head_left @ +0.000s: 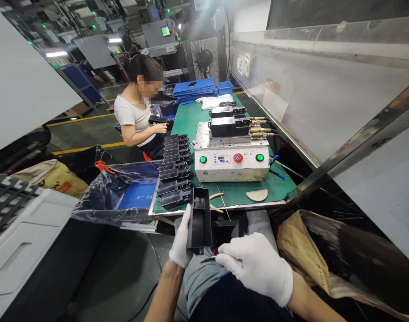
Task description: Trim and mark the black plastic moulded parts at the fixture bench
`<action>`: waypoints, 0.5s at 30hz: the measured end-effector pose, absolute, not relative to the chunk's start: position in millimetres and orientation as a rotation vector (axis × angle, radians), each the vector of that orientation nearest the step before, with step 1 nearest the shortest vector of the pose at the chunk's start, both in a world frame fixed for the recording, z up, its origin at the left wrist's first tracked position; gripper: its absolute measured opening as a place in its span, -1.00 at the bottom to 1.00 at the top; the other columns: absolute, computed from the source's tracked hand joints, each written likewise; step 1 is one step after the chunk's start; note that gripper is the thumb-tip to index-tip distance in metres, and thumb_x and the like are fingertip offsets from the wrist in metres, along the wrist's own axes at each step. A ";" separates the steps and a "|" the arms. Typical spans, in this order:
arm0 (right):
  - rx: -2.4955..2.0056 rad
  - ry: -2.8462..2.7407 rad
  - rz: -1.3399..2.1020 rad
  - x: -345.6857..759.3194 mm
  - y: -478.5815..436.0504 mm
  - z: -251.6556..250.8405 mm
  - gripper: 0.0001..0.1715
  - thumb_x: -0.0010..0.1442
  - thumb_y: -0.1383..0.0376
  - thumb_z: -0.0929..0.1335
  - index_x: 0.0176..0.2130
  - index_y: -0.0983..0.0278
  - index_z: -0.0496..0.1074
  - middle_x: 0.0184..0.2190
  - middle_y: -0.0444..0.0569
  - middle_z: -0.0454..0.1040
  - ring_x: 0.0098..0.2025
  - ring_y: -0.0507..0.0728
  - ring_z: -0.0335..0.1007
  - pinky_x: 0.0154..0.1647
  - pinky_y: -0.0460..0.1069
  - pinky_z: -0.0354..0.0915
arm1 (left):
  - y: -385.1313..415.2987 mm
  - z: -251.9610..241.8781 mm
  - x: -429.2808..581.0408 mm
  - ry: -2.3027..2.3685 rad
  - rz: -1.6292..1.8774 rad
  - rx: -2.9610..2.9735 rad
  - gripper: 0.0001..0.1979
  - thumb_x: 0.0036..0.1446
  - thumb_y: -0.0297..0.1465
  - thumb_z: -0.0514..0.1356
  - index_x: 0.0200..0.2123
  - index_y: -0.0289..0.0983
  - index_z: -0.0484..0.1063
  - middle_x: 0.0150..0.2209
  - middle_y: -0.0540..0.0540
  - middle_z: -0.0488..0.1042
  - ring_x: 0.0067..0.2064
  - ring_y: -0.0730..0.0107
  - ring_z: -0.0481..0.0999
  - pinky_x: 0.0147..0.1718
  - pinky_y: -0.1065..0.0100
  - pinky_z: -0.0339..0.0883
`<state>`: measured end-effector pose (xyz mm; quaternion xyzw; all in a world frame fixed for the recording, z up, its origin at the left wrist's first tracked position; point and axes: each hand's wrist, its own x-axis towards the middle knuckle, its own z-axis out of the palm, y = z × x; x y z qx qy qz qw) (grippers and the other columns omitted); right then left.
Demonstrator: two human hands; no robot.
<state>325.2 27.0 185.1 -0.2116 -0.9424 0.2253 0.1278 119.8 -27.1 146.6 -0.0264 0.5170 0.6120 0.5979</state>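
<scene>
My left hand [181,243], in a white glove, is closed around the side of a black plastic box [201,228]. The box is tilted with its open hollow side facing up, above my lap. My right hand [256,266], also gloved in white, pinches a small hand tool [209,259] with a thin dark tip and a bit of red near the fingers. Most of that tool is hidden by the hand. Its tip points at the lower end of the box; whether it touches I cannot tell.
A row of black boxes [174,172] lines the left edge of the green table [231,197]. A white machine [231,163] with buttons bears more black parts. A co-worker [137,107] sits beyond, holding a black part. A lined bin [134,197] stands left, a paper sack [305,250] right.
</scene>
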 end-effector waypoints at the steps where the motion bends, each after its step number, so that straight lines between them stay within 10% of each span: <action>1: -0.688 -2.684 0.716 329.4 26.9 180.1 -0.57 0.46 0.12 0.33 -0.43 0.17 0.52 -0.53 -0.16 0.57 -0.47 0.06 0.48 -0.42 0.01 0.04 | -25.0 139.1 112.9 1.317 1.444 0.059 -0.50 0.17 0.08 0.29 -0.24 -0.28 0.60 -0.35 -0.11 0.66 -0.28 0.26 0.66 -0.14 0.26 0.57; 7: -0.943 -2.309 1.014 348.9 14.9 142.2 -0.48 0.53 0.11 0.23 -0.34 0.17 0.62 -0.43 -0.08 0.62 -0.40 0.08 0.51 -0.34 -0.05 0.29 | 17.7 103.6 80.9 2.233 0.924 1.379 -0.41 0.23 -0.05 0.28 0.28 -0.07 0.40 0.04 -0.15 0.59 0.07 0.10 0.59 0.03 0.18 0.43; 15: -1.048 -2.219 1.055 359.7 5.6 108.6 -0.50 0.52 0.04 0.23 -0.21 0.16 0.66 -0.33 -0.04 0.66 -0.30 0.15 0.60 -0.20 -0.02 0.43 | 99.8 75.6 90.4 2.140 0.469 2.221 -0.47 0.16 -0.19 0.39 0.19 -0.09 0.50 -0.02 -0.17 0.60 -0.02 0.05 0.56 -0.06 0.13 0.40</action>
